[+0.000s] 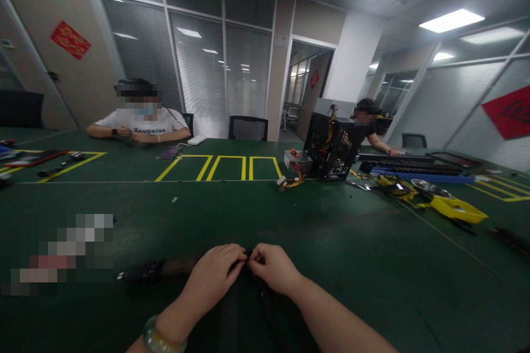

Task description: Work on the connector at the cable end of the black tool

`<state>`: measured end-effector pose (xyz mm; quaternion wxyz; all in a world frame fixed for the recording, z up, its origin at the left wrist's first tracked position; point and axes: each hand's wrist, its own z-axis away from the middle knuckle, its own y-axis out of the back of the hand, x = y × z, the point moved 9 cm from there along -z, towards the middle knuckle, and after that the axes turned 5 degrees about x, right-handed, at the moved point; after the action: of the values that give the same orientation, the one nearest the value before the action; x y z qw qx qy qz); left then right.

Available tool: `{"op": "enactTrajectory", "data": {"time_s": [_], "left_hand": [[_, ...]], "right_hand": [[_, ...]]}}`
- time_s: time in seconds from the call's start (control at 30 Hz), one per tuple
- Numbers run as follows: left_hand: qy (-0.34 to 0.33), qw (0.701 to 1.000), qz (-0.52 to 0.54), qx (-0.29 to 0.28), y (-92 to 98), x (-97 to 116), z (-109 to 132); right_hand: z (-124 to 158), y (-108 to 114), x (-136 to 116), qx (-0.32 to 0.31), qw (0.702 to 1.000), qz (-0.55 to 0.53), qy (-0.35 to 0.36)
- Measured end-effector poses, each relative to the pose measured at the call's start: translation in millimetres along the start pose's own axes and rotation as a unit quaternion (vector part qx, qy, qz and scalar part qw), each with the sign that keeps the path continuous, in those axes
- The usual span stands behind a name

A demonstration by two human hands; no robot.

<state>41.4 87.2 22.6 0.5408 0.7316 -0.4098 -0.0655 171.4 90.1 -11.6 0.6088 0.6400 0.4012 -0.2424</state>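
A long dark rod-shaped tool point(141, 273) lies on the green table in front of me, with a small metal tip at its left end and a brownish middle. My left hand point(221, 270) rests over its right part, thumb and fingers closed on its dark end. Fingertip to fingertip with it, my right hand point(273, 267) is closed in a pinch at that same end. What lies between the fingertips is mostly hidden. A dark cord or strap point(265, 300) trails from there toward me.
Across the table point(199, 215) stand an open black computer case point(333, 146) and a power supply point(297, 161) with loose wires. A yellow tray point(457, 209) and tools lie at right. Two people sit opposite, one person point(143, 121) at left and another person point(368, 127) behind the case.
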Motion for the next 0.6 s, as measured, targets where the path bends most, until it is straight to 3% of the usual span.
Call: {"op": "enactTrajectory", "data": {"time_s": [0.6], "left_hand": [[-0.035, 0.999, -0.015, 0.019, 1.2, 6.0, -0.1]], "right_hand": [[-1.0, -2.3, 0.4, 0.002, 1.0, 0.025, 0.008]]}}
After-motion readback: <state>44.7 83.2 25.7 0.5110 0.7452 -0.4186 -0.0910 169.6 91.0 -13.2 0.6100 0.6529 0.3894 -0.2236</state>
